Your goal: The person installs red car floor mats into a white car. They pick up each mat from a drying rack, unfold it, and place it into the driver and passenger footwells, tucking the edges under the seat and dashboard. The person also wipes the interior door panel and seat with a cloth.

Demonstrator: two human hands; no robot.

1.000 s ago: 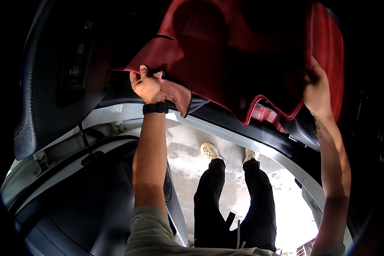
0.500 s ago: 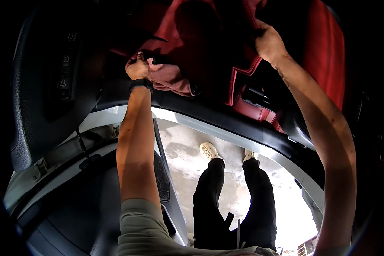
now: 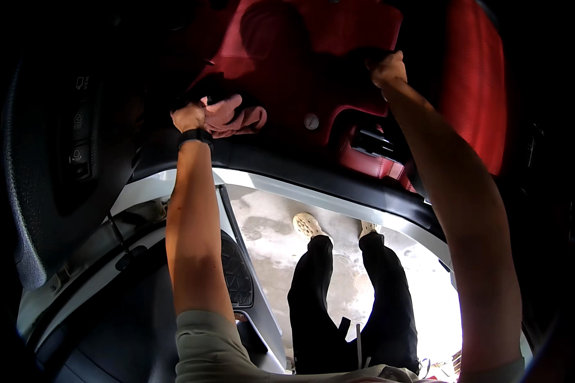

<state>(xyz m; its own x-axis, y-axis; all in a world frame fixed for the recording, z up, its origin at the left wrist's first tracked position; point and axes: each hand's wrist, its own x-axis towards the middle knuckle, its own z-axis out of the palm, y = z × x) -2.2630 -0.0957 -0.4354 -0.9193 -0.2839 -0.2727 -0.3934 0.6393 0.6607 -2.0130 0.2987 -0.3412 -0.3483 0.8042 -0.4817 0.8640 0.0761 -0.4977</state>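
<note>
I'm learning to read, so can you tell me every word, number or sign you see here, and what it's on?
Black panel at the left: three small pale symbols in a column; the top one has tiny lettering, not copied here.
Round grey stud on the red mat: any marking is too small to read.
Black wristband: no writing shows.
I can make out no other writing.

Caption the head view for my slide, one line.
Left hand holding a pink cloth, right hand at the edge of a red car floor mat.
</note>
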